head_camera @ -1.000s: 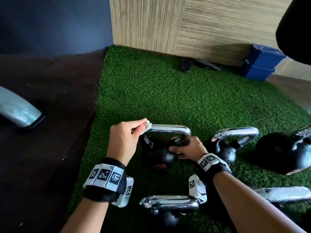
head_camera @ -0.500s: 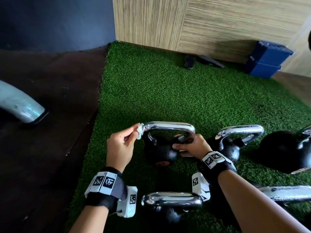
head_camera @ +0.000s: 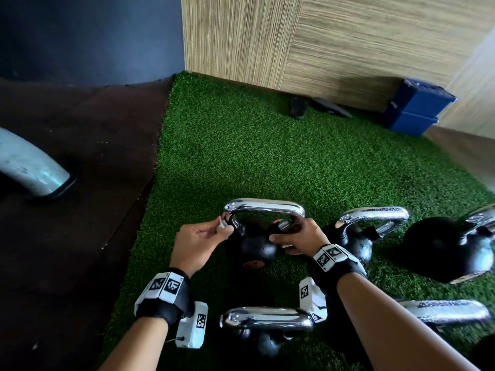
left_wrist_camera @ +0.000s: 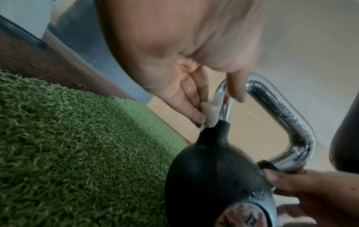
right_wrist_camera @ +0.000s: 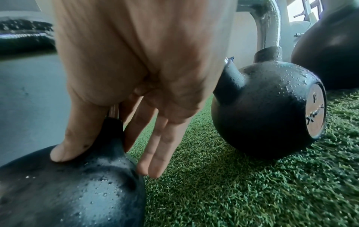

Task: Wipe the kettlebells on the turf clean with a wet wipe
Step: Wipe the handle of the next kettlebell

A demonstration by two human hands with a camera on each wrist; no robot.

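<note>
While my palm hides most of the wet wipe (left_wrist_camera: 210, 113), my left hand (head_camera: 199, 246) pinches it against the kettlebell (head_camera: 254, 246) handle; my right hand (head_camera: 297, 238) clasps the far side, thumb on the body.

Open turf (head_camera: 267, 162) beyond the kettlebell row, reaching to the wood-panel wall (head_camera: 348, 49); only two dark flat items (head_camera: 316, 107) and stacked blue blocks (head_camera: 417, 108) lie at its far edge

Left of held kettlebell (head_camera: 254, 242): turf strip, then dark floor (head_camera: 80, 210), with a grey curved tube (head_camera: 29, 167) standing well to the left

Right side crowded: second kettlebell (head_camera: 359, 236) just beside right hand (head_camera: 297, 236), larger one (head_camera: 450, 250) past it; narrow turf gap between first two, seen in right wrist view

Near side: another kettlebell (head_camera: 265, 328) between the forearms, a chrome handle (head_camera: 450, 311) under right forearm

Left hand (head_camera: 198, 242) sits at the handle's left leg, turf free beneath it
</note>
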